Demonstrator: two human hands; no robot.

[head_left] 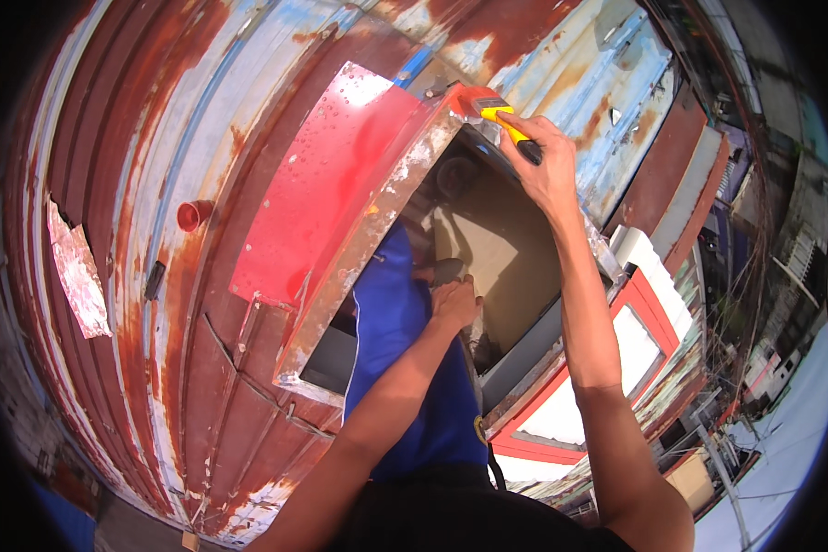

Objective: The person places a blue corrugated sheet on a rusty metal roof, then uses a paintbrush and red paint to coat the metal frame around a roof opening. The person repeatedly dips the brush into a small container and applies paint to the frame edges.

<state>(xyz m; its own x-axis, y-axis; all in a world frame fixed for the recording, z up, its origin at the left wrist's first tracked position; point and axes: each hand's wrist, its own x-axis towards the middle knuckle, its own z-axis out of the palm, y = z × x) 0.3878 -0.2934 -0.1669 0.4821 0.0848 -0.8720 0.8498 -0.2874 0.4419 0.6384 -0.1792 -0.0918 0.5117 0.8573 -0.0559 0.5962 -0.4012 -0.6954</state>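
Note:
My right hand [545, 161] is closed round the black and yellow handle of a paintbrush [499, 114]. Its bristles touch the top corner of a weathered hatch frame [405, 179], where fresh red paint [466, 98] shows. Low inside the opening, in front of my blue trousers [391, 304], is my left hand [455, 302]. Its fingers are curled, and what they grip, if anything, is hidden. A dark rounded thing [448, 270] lies just beyond it. Along the frame's left side stretches a glossy red sheet [313, 175] with drops on it.
Rusty corrugated roofing [221, 110] surrounds the hatch. On it are a small red cup [193, 216], a dark small block [155, 280] and a peeling flat piece [78, 271]. A white panel with a red border [607, 368] stands at right. Other rooftops drop away beyond it.

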